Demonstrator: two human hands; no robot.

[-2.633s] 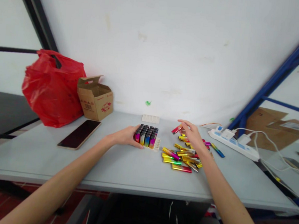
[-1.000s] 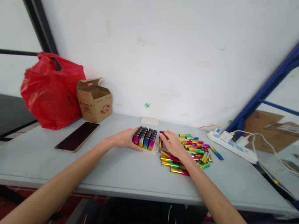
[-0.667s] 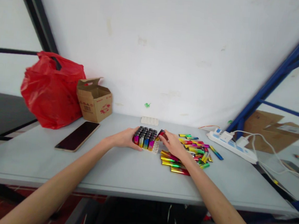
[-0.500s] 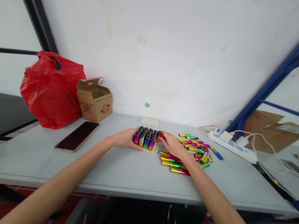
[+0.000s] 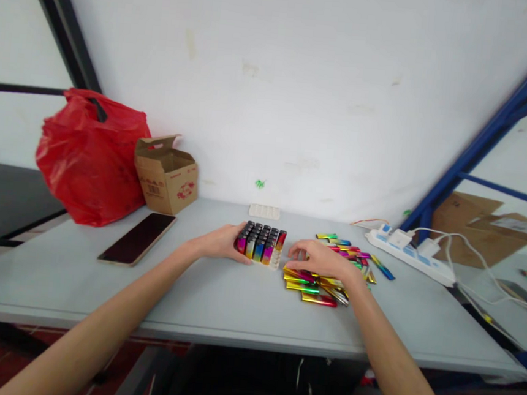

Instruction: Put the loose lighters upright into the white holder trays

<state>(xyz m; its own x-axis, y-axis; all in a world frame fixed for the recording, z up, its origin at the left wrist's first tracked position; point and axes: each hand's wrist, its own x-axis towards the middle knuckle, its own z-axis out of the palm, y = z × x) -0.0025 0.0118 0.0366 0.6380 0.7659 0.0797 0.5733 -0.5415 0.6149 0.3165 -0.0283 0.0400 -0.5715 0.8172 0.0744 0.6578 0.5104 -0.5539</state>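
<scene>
Rows of lighters (image 5: 259,244) with black tops and shiny coloured bodies stand upright in a white slotted tray (image 5: 275,259). My left hand (image 5: 224,242) is closed around the left side of this tray, thumb along the front. At the tray's right end stands one red lighter (image 5: 280,241), with bare slots in front of it. My right hand (image 5: 316,258) is over the left part of a loose pile of metallic lighters (image 5: 319,300). Its fingers are curved, with a gap between thumb and forefinger, and nothing shows between them. Part of the pile is hidden under this hand.
A second white tray (image 5: 264,211) lies against the wall. To the left are a phone (image 5: 137,239), an opened cardboard box (image 5: 166,177) and a red plastic bag (image 5: 92,161). A power strip (image 5: 410,257) with plugged-in chargers and cables lies at the right.
My right hand has let go of the red lighter, left standing at the tray's right end, and moved right over the pile. My left hand keeps its place on the tray.
</scene>
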